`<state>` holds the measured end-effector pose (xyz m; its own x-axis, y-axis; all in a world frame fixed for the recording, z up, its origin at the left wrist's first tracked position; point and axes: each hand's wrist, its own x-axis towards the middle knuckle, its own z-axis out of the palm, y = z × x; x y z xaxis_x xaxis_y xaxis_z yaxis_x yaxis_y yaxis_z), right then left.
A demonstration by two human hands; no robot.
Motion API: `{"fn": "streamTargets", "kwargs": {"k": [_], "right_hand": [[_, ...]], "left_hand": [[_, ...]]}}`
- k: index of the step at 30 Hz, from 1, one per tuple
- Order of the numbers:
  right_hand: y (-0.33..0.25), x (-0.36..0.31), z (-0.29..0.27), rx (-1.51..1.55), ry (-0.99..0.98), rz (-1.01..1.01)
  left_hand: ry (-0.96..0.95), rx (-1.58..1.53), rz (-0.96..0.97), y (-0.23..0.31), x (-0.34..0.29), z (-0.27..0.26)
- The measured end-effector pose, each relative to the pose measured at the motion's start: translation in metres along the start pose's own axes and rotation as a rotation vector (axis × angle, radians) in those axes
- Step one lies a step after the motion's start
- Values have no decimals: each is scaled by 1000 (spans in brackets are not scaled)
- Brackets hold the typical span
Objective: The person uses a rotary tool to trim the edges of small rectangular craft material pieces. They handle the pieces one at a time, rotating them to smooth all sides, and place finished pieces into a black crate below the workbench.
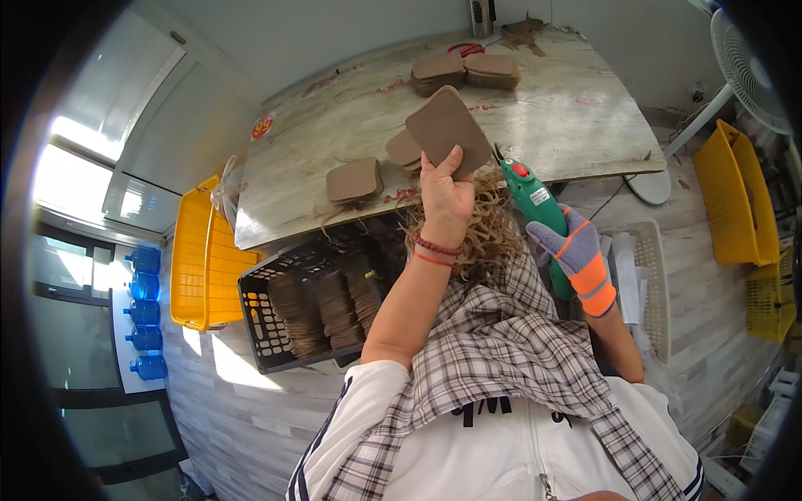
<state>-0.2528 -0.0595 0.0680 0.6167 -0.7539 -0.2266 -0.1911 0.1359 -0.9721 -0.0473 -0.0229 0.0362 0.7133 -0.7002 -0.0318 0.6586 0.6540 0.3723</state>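
My bare left hand (449,190) is closed on a brown square pad with rounded corners (449,132), thumb on its upper face, held up above the table's front edge. In a grey and orange work glove, my right hand (576,250) wraps round a green handheld electric cutter (532,194) with a red button. The cutter's dark tip points up beside the pad's right edge, and I cannot tell whether they touch. Curly brown trimmings (484,230) lie heaped on my lap below the pad. Behind the left hand, more pads (403,150) are partly hidden.
On the worn table (292,154) sit a small pile of pads (353,181) and two taller stacks (491,71) farther back. A black crate (259,334) full of pads stands left of my lap, near a yellow basket (190,259). At right are a white basket (660,292) and fan (752,67).
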Motion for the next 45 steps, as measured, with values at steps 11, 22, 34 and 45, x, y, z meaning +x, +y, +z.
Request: {"fn": "streamTargets", "kwargs": {"k": [11, 22, 34, 45], "right_hand": [[-2, -2, 3, -14, 17, -12], [-14, 4, 0, 58, 42, -28], [-27, 0, -26, -67, -53, -26], [-31, -11, -32, -224, -217, 23]], "left_hand": [[18, -37, -17, -12, -1, -4], [-51, 154, -59, -20, -27, -4], [-215, 481, -85, 14, -27, -23], [-400, 915, -376, 78, -14, -30]]}}
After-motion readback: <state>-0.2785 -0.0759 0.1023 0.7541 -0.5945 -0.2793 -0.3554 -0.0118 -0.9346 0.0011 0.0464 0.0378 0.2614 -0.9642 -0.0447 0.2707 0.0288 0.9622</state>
